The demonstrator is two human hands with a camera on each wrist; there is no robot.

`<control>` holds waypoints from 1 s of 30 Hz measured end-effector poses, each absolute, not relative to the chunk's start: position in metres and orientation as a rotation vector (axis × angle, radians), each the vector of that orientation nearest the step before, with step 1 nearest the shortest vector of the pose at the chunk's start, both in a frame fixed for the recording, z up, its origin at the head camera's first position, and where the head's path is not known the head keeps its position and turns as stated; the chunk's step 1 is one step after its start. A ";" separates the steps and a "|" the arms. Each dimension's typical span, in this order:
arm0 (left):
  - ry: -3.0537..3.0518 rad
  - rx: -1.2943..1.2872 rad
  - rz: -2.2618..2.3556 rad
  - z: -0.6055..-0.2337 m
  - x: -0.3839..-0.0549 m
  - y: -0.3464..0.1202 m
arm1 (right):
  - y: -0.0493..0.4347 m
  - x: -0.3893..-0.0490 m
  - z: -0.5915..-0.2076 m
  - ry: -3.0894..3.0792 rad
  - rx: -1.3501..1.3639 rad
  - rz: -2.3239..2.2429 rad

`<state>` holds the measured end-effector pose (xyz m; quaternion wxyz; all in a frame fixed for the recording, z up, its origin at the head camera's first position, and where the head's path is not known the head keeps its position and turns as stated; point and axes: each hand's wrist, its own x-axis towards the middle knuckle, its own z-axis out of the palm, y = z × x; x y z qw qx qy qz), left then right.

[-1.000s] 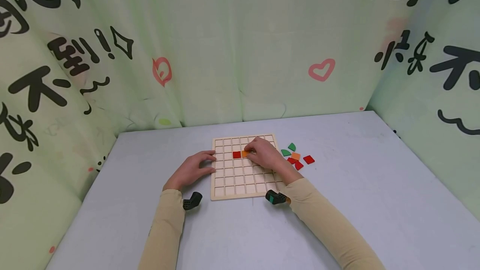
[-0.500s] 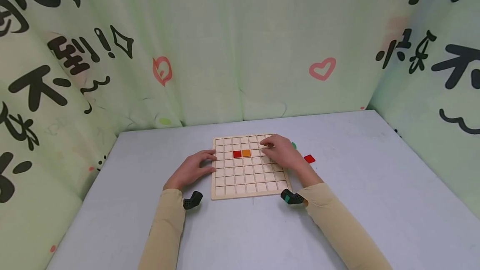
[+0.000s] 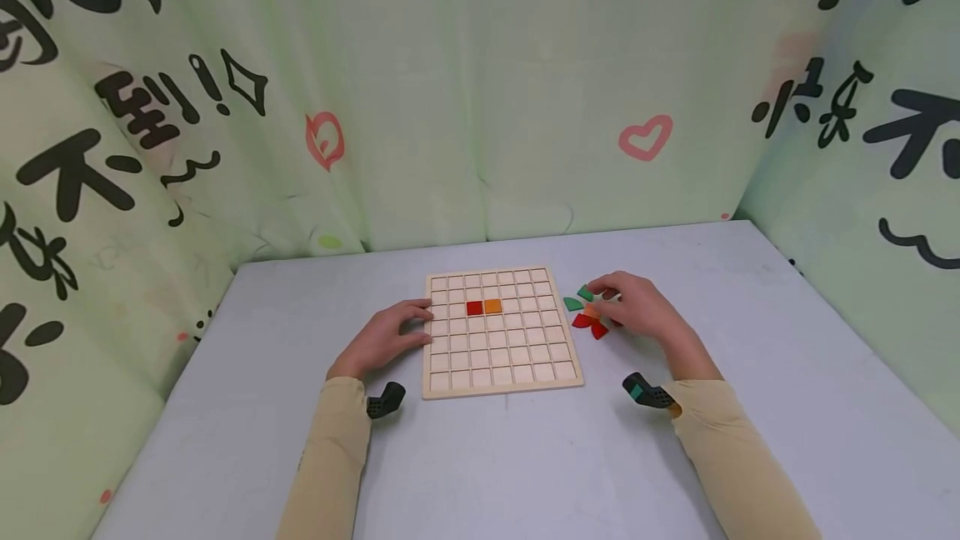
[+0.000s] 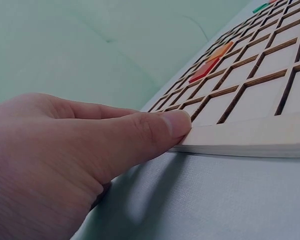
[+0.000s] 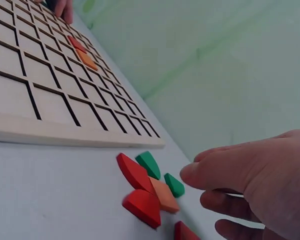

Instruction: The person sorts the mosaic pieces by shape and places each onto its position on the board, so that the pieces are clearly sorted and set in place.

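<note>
A square wooden grid board (image 3: 502, 391) lies on the table. Two square tiles, one red (image 3: 475, 308) and one orange (image 3: 492, 306), sit side by side in its cells. My left hand (image 3: 382, 340) rests against the board's left edge, its thumb (image 4: 177, 124) touching the rim. To the right of the board, my right hand (image 3: 636, 305) hovers by a group of loose pieces, fingers spread and nothing held. Among them are green rounded pieces (image 5: 148, 164), an orange square (image 5: 163, 194) and red pieces (image 5: 143, 206). Another red piece (image 5: 184, 232) is mostly out of the right wrist view.
The white table (image 3: 465, 473) reaches back to a pale green curtain (image 3: 480, 107) with printed black marks and hearts. Black wrist cameras sit beneath the left wrist (image 3: 386, 400) and the right wrist (image 3: 647, 391).
My right hand has let go of the orange tile in its cell, then moved right, off the board, to the loose pieces. The left hand has stayed at the board's edge.
</note>
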<state>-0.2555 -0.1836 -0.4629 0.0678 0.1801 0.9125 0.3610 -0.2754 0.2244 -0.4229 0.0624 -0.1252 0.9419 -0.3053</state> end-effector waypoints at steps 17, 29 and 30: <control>2.748 0.549 1.092 -0.463 -0.255 -0.184 | 0.235 -0.272 -0.437 2.864 -0.499 -0.876; 2.746 0.545 1.089 -0.463 -0.256 -0.184 | 0.234 -0.272 -0.442 2.899 -0.483 -0.865; 2.748 0.543 1.087 -0.464 -0.256 -0.184 | 0.234 -0.272 -0.441 2.899 -0.478 -0.859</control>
